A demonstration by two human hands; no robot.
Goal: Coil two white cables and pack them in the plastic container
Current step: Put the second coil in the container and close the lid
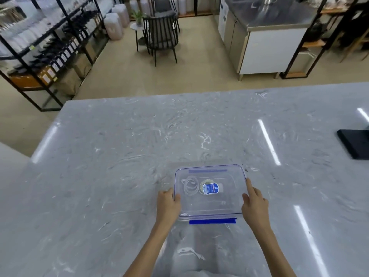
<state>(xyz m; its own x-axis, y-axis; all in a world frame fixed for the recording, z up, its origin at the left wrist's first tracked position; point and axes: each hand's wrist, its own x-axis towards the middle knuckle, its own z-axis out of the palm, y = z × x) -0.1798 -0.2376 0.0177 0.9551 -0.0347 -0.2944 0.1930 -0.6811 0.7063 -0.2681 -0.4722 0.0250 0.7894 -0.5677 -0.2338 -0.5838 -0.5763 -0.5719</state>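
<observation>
fingers point(173, 191) of the left hand point(167, 204) and the right hand point(254, 206) press the lidded plastic container point(209, 204) at lower centre of the marble counter point(119, 156); two coiled white cables point(190, 185) lie inside.

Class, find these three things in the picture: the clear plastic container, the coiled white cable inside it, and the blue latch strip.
Clear plastic container with blue-edged lid point(238, 170): head view, far right corner of the rim.
Coiled white cable point(189, 186): head view, loops seen through the lid.
Blue latch strip point(212, 221): head view, middle of the near-edge strip.
</observation>
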